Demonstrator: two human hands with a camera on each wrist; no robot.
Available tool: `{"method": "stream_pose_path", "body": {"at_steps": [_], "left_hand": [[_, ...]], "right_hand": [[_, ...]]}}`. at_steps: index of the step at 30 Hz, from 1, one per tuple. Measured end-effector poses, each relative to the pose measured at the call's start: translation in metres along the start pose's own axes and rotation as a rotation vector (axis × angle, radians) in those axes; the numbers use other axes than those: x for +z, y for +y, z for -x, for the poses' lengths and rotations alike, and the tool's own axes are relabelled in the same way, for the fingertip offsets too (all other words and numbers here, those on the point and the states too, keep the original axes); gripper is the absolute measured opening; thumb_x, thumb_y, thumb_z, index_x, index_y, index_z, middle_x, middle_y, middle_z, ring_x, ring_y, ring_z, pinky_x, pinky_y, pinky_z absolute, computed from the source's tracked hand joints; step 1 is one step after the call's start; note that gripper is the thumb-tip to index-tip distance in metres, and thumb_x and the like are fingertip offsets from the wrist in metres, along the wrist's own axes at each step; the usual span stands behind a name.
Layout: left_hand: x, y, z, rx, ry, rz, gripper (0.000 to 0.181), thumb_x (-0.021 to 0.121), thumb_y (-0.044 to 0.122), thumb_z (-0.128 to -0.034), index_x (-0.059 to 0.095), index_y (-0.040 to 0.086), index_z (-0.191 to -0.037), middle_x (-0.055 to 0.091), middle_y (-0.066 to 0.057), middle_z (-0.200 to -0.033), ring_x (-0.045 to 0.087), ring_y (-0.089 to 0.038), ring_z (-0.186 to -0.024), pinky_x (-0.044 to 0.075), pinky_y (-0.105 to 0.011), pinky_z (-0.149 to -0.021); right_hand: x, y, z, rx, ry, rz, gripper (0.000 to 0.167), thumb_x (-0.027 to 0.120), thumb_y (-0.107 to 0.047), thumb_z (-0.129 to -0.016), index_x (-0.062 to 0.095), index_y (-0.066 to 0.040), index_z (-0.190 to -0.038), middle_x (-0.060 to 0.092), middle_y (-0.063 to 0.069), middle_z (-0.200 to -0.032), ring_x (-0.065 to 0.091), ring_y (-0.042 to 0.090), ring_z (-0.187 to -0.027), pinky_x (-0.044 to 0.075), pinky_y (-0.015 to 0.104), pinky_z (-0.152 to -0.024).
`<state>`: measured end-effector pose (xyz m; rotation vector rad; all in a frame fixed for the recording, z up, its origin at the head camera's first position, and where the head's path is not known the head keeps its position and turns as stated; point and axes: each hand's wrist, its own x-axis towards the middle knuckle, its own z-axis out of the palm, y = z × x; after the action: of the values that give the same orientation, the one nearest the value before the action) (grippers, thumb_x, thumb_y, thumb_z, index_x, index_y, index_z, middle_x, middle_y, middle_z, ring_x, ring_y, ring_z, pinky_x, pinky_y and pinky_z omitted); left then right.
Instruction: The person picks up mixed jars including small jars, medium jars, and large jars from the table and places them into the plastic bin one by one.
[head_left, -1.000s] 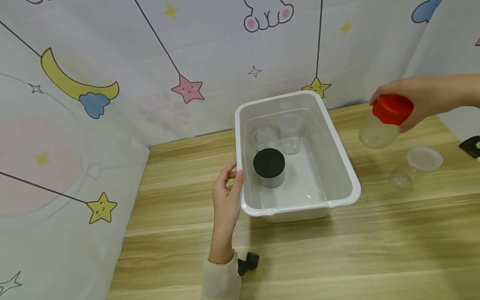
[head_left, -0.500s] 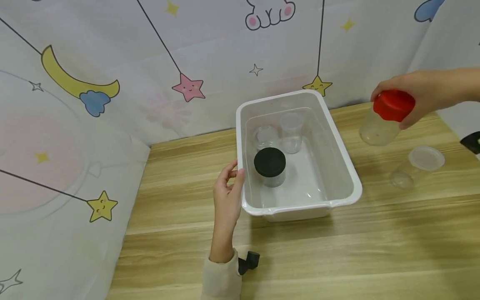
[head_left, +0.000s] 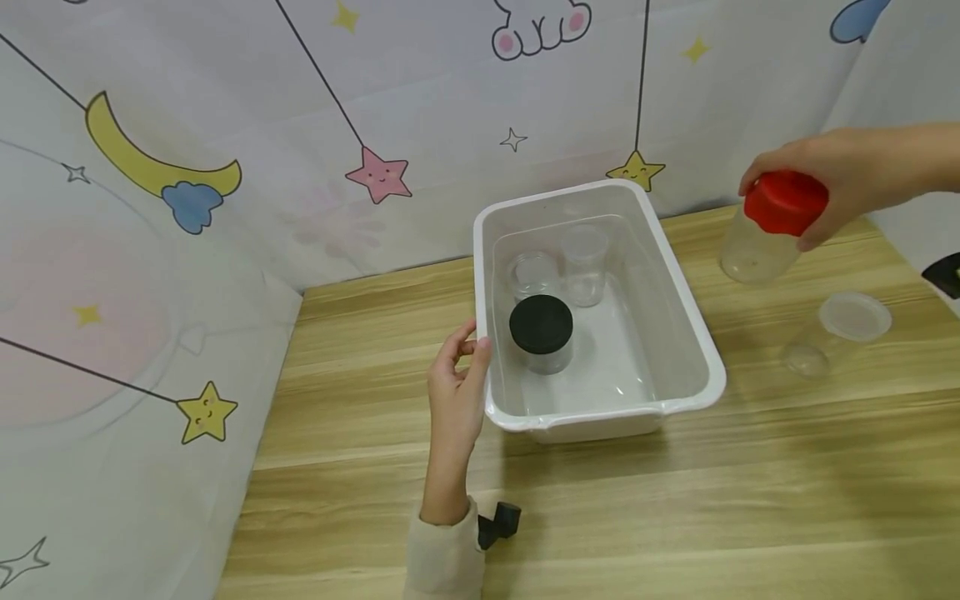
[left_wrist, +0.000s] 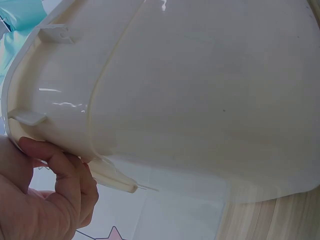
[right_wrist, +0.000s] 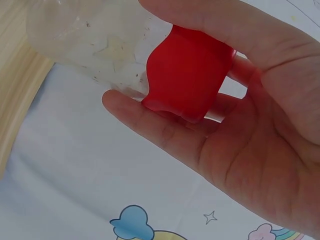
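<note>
My left hand pinches the left rim of a white plastic tub, thumb on the near side. The left wrist view shows curled fingers at the tub's outer wall. Inside the tub stand a clear jar with a black lid, a low clear jar and a taller clear jar. On the right, my right hand grips a clear jar by its red lid; thumb and fingers wrap round the lid. The jar tilts slightly; I cannot tell whether its base touches the table.
A clear jar with a whitish lid stands on the wooden table right of the tub. Behind the table hangs a printed cloth with stars and a moon. A black device is at my left wrist.
My right hand and the red-lidded jar have shifted slightly up in the head view. My left hand stays at the tub's rim, and the other jars keep their places.
</note>
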<state>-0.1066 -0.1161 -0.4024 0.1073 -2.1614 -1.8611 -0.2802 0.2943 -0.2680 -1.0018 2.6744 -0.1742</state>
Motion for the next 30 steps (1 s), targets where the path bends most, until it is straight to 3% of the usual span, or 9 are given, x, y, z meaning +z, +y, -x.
{"method": "stream_pose_path", "body": {"at_steps": [8,17,30], "left_hand": [[0.0,0.001,0.0,0.001,0.0,0.003,0.039,0.061,0.022,-0.1014,0.059,0.003,-0.135,0.06,-0.016,-0.102,0.068,-0.035,-0.072,0.059,-0.05,-0.072],[0.0,0.0,0.0,-0.005,0.0,0.002,0.039,0.061,0.022,-0.1013,0.059,0.003,-0.135,0.059,-0.015,-0.102,0.069,-0.036,-0.073,0.06,-0.046,-0.071],[0.002,0.001,-0.001,-0.013,0.005,0.009,0.038,0.061,0.021,-0.101,0.059,0.002,-0.134,0.059,-0.014,-0.101,0.068,-0.035,-0.072,0.059,-0.05,-0.071]], "right_hand": [[-0.008,-0.002,-0.001,-0.028,0.009,0.018,0.08,0.093,-0.01,-0.065,0.048,-0.004,-0.131,0.056,0.018,-0.117,0.055,0.036,-0.1,0.057,0.035,-0.067],[-0.015,-0.003,0.0,0.006,-0.008,0.037,0.081,0.093,-0.013,-0.066,0.047,-0.004,-0.132,0.057,0.016,-0.115,0.055,0.035,-0.099,0.057,0.033,-0.067],[-0.034,-0.002,0.003,-0.011,0.055,0.108,0.082,0.096,-0.017,-0.062,0.049,-0.006,-0.129,0.058,0.018,-0.113,0.057,0.036,-0.094,0.057,0.034,-0.063]]}}
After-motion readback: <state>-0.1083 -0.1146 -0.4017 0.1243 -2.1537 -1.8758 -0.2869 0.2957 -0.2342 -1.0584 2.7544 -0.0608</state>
